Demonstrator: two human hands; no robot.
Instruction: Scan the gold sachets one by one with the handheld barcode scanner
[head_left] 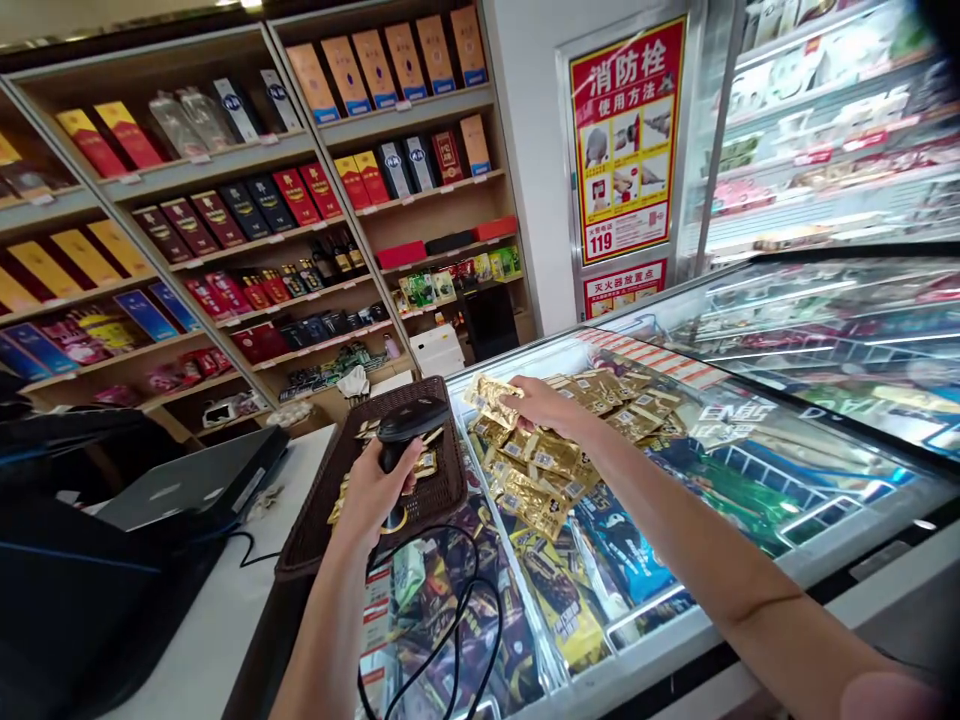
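My left hand [377, 488] is wrapped round the handle of a black barcode scanner [411, 420], held over a brown woven basket [450, 470] with several gold packets in it. A black cable [459, 610] hangs in loops below the scanner. Between the fingers of my right hand [546, 405] is a gold packet [491, 400], raised just to the right of the scanner head. Beneath that hand, several more gold packets [536, 500] lie piled on the glass top of a freezer [551, 650].
Colourful packages show through the freezer glass. A black device [196, 478] stands on the white counter [202, 610] at the left. Shelves of boxed bottles [244, 210] line the back wall, beside a red sign [628, 140]. A lit display cooler [832, 130] is at the right.
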